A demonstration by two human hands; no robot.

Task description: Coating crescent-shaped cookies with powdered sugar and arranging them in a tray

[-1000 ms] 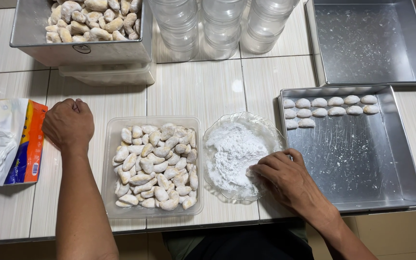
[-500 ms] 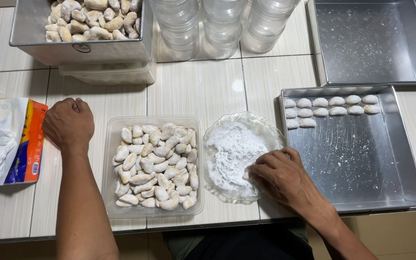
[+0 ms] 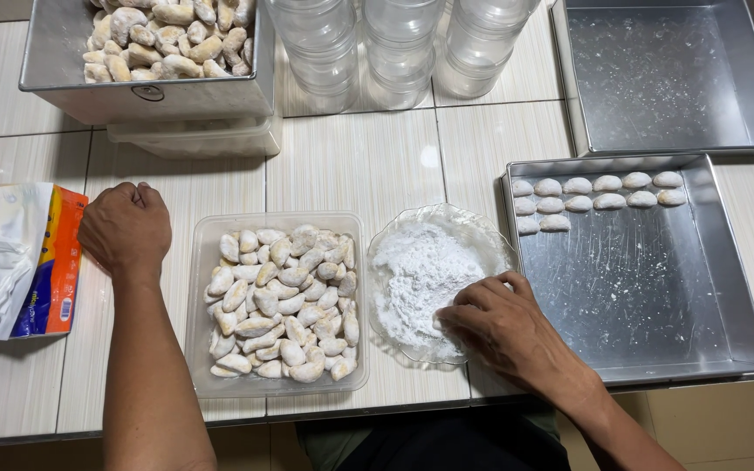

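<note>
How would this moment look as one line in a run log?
left hand: fisted on table | right hand: fingers in glass dish of white powder | cookie tub: between hands

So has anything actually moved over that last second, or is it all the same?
Hardly anything. The right hand has kept its fingertips in the white powder of the glass dish, with at most a slight shuffle of the fingers. The left hand still rests as a fist on the table beside the plastic container of pale cookies. The trays and jars are unchanged.
</note>
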